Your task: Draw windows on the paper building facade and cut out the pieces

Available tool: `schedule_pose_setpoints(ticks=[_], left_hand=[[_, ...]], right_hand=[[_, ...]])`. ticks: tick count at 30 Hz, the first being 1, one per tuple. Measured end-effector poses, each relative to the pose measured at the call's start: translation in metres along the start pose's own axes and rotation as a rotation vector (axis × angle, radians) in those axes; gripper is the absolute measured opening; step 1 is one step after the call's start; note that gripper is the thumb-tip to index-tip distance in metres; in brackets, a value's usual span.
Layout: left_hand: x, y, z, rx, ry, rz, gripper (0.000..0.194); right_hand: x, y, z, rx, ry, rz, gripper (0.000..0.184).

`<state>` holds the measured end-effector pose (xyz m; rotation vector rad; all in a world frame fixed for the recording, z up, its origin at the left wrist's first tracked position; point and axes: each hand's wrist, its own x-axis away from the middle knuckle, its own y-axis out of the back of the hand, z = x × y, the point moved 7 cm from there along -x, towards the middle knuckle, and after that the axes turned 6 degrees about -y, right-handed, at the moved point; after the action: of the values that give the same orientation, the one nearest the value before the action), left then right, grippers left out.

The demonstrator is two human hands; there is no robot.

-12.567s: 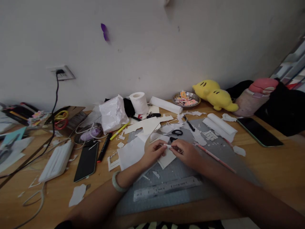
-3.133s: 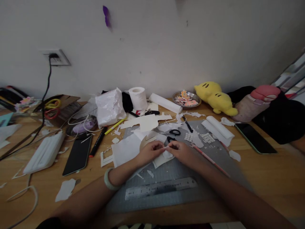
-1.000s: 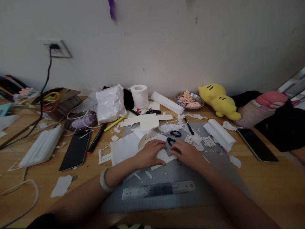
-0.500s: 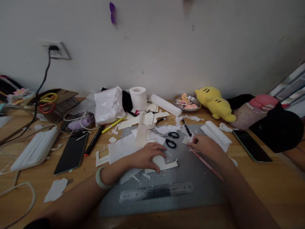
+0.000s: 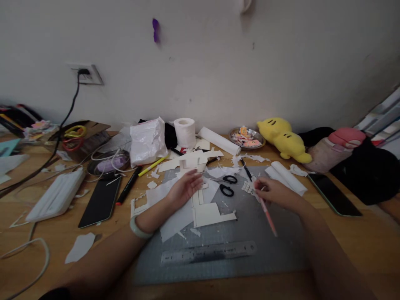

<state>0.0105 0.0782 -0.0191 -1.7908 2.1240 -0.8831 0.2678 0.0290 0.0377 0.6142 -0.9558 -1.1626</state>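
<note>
My right hand (image 5: 276,194) grips a slim pink pen (image 5: 268,218) near its upper end, and the pen tilts up off the grey cutting mat (image 5: 250,266). With fingers apart, my left hand (image 5: 183,191) hovers palm-side up over white paper, holding nothing. Just below and right of it lies a cream paper cutout (image 5: 208,213) with drawn lines. Black-handled scissors (image 5: 227,190) rest between the hands, their blades partly under paper. A small patterned paper piece (image 5: 248,187) sits left of my right fingers. The steel ruler (image 5: 208,253) lies across the mat's front.
Paper scraps surround the mat. On the left are a dark phone (image 5: 100,204), a black marker (image 5: 128,185) and a white power strip (image 5: 58,193) with cables. Behind stand a toilet roll (image 5: 184,132), a metal bowl (image 5: 261,143) and a yellow plush (image 5: 283,135). Another phone (image 5: 334,193) lies right.
My hands, earlier together over a small white piece, have separated. The right moved right and picked up the pink pen from the mat. The left opened and lifted away from the cream cutout.
</note>
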Motion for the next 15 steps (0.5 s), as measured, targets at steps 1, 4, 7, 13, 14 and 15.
schedule_pose_setpoints(ticks=[1, 4, 7, 13, 14, 15], left_hand=[[-0.002, 0.007, -0.003, 0.056, -0.006, -0.081, 0.017], [-0.004, 0.015, -0.010, 0.125, -0.061, -0.202, 0.028], [-0.001, 0.011, -0.012, 0.116, -0.126, -0.224, 0.041], [0.006, 0.001, -0.020, -0.449, -0.390, -0.106, 0.050], [0.007, -0.001, -0.020, -0.550, -0.425, -0.062, 0.048], [0.008, -0.004, -0.020, -0.650, -0.453, -0.016, 0.047]], right_hand=[[-0.001, 0.001, 0.002, -0.026, 0.009, -0.035, 0.012], [-0.007, -0.008, 0.013, 0.002, 0.069, -0.076, 0.013], [-0.014, -0.019, 0.023, 0.052, 0.107, -0.091, 0.016], [-0.039, -0.006, 0.038, 0.244, 0.073, -0.297, 0.022], [-0.046, -0.004, 0.043, 0.268, 0.085, -0.313, 0.022], [-0.054, -0.003, 0.050, 0.292, 0.106, -0.323, 0.023]])
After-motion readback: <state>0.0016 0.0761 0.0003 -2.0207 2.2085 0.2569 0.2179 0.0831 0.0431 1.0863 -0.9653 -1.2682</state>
